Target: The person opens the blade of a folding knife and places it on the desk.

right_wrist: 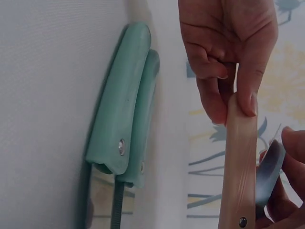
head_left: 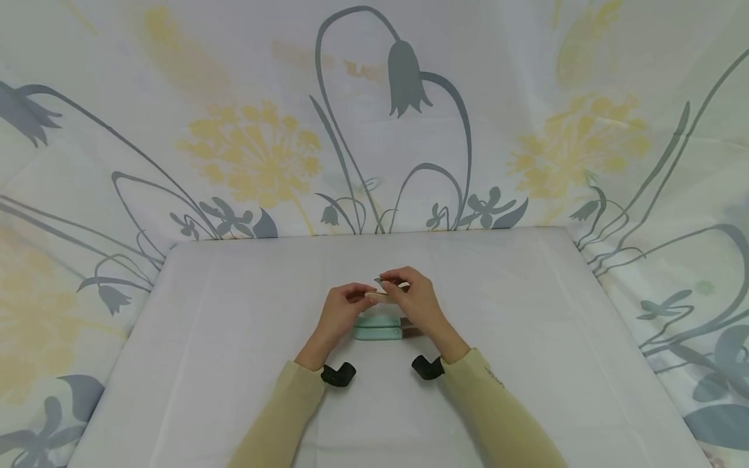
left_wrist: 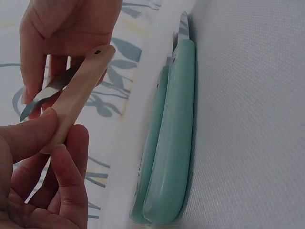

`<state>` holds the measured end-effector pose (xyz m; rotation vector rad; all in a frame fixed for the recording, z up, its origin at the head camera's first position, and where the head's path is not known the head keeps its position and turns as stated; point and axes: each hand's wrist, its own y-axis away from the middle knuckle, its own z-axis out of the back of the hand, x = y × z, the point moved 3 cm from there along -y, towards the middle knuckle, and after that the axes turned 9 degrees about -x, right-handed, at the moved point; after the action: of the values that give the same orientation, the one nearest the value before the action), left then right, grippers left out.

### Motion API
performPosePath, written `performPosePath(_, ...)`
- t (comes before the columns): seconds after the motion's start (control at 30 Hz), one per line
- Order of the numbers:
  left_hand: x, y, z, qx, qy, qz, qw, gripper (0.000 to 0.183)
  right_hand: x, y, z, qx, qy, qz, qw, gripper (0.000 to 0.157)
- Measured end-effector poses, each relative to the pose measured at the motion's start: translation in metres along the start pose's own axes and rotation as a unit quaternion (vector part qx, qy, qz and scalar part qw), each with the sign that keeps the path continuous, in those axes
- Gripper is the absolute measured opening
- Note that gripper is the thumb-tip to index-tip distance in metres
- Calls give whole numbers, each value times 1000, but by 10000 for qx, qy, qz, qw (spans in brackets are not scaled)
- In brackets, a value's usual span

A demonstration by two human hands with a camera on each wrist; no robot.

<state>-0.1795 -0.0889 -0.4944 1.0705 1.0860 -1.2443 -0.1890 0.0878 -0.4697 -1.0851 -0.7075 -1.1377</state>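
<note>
Above the table, both hands hold a folding knife with a pale beige handle (left_wrist: 78, 93) and a rivet near one end. Its curved metal blade (right_wrist: 270, 176) stands partly swung out from the handle. My left hand (head_left: 342, 309) pinches the handle's plain end between thumb and fingers. At the riveted end is my right hand (head_left: 417, 302), its thumb and fingers on the blade and that end of the handle. Just below the hands, two green-handled knives (head_left: 377, 327) lie side by side on the table, blades toward the right; my right hand partly covers these blades in the head view.
A white cloth covers the table (head_left: 234, 364). Around its back and sides hang flower-printed curtains (head_left: 263, 149). Black wrist-worn devices (head_left: 339, 375) stick out from both sleeves, close to the green-handled knives.
</note>
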Motion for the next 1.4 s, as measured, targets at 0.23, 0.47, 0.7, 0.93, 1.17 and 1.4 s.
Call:
performPosePath(0.23, 0, 1, 0, 41, -5, 16, 10000, 19, 6, -5, -2, 244, 272, 238, 9991, 10)
performPosePath(0.47, 1, 2, 1, -11, -60, 31, 10000, 18, 4, -6, -2, 243, 319, 202, 9990, 7)
performPosePath(0.7, -1, 2, 2, -75, -278, -52, 9996, 17, 4, -6, 0, 219, 385, 40, 9990, 7)
performPosePath(0.93, -2, 2, 3, -75, -289, -2, 9996, 17, 5, -7, 4, 140, 340, -29, 9993, 10)
performPosePath(1.17, 1, 3, 6, -146, -170, -6, 9997, 18, 3, -7, 7, 50, 421, -78, 9991, 14)
performPosePath(1.4, 3, 3, 9, -214, -72, -12, 9997, 20, 0, -6, 12, -27, 313, -271, 9991, 12)
